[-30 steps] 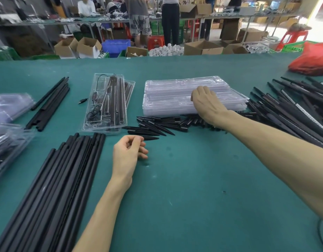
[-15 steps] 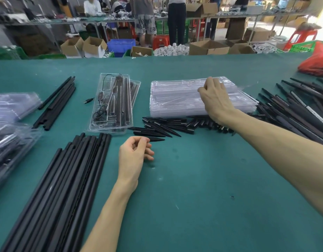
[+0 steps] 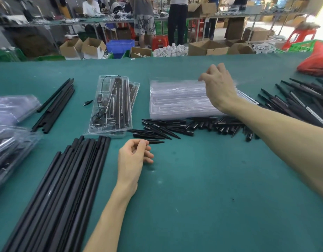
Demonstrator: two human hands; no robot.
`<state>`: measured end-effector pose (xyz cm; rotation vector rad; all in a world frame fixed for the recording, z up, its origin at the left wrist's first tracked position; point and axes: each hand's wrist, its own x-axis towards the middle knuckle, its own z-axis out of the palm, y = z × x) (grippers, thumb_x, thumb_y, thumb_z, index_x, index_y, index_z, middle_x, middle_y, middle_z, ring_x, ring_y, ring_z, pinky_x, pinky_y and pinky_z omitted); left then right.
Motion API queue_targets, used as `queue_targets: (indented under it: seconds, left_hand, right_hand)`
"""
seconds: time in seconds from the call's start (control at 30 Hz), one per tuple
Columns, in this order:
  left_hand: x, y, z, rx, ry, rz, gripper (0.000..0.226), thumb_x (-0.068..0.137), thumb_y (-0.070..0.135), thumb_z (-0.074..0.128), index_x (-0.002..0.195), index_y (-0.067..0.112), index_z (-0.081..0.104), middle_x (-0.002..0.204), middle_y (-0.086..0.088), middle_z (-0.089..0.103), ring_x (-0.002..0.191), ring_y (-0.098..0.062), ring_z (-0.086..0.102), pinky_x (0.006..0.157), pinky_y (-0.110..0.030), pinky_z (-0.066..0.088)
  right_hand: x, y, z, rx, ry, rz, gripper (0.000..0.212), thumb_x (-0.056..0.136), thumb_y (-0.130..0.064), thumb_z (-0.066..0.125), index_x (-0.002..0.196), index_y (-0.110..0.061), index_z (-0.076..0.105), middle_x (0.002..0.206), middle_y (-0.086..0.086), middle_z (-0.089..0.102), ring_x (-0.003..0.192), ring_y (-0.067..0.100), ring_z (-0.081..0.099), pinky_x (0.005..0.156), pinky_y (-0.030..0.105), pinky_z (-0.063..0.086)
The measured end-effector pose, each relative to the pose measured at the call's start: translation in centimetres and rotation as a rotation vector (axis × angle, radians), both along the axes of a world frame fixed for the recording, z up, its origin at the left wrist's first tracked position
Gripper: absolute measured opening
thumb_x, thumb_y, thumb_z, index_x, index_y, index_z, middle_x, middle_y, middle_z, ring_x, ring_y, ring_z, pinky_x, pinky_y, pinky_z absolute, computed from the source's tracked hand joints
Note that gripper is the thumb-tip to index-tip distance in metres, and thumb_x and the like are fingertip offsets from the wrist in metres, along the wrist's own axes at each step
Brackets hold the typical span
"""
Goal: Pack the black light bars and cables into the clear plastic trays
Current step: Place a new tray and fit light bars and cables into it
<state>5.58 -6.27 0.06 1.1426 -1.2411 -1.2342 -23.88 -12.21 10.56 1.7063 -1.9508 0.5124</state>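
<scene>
The green table [image 3: 202, 197] carries the whole job. Near left lies a long bundle of black bars [image 3: 62, 197]. A second pile of bars [image 3: 302, 100] fans out at the right, and a smaller bundle [image 3: 55, 106] sits far left. The stack of empty clear trays [image 3: 175, 100] stands at centre far. Just left of it is a filled tray [image 3: 111, 106] with bars and a coiled cable already seated in it. Bagged packs [image 3: 11, 142] lie at the left edge. Black spikes [image 3: 157, 130] are scattered along the near side of the stack.

The right hand [image 3: 218, 88] has shifted. A moment ago it lay flat on the near part of the stack. Now it reaches over to the far edge, with the fingers curled and the thumb at the rim of the top tray. The blur there hides whether it has actually closed on that tray. I judge that it is starting to peel one empty tray off, which would open the next packing round.

The left hand [image 3: 133, 157] has stayed on the table, loosely curled and holding nothing that I can see. One spike lies just beyond its fingertips. A loose plug [image 3: 88, 102] lies just left of the filled tray.
</scene>
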Motion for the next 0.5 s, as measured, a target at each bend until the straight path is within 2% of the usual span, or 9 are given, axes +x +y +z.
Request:
queue_targets:
  seconds: [0.1,0.27,0.4,0.5]
  left_hand:
    - [-0.1,-0.1,0.1,-0.003,0.0,0.0,0.015,0.101,0.011,0.057,0.095,0.001,0.066,0.076,-0.006,0.066,0.057,-0.016,0.061,0.054,-0.024,0.053]
    - [0.0,-0.2,-0.2,-0.007,-0.008,0.0,0.015,0.101,0.011,0.057,0.095,0.001,0.067,0.076,-0.006,0.066,0.058,-0.016,0.061,0.054,-0.024,0.053]
    - [0.0,-0.2,-0.2,-0.007,-0.015,-0.003,0.016,0.101,0.013,0.057,0.096,0.002,0.067,0.076,-0.006,0.067,0.058,-0.016,0.062,0.054,-0.025,0.053]
    - [-0.1,-0.1,-0.2,-0.01,-0.02,-0.004,0.016,0.101,0.013,0.057,0.096,0.002,0.066,0.077,-0.007,0.067,0.059,-0.016,0.062,0.054,-0.025,0.053]
  right_hand:
    - [-0.2,0.1,0.4,-0.058,-0.012,0.047,0.039,0.098,0.012,0.042,0.122,-0.004,0.068,0.101,0.016,0.07,0.099,0.032,0.045,0.082,0.041,0.038]
    - [0.0,0.1,0.9,-0.158,-0.049,0.085,0.035,0.097,0.008,0.047,0.12,-0.004,0.07,0.097,0.016,0.073,0.097,0.032,0.048,0.082,0.039,0.035]
    - [0.1,-0.1,-0.6,0.037,-0.098,0.072,0.048,0.093,0.014,0.045,0.122,-0.014,0.07,0.109,0.017,0.07,0.104,0.035,0.05,0.088,0.04,0.038]
    - [0.1,-0.1,-2.0,0.21,-0.068,0.094,0.057,0.088,0.016,0.046,0.131,-0.016,0.064,0.119,0.01,0.069,0.113,0.034,0.049,0.091,0.042,0.044]
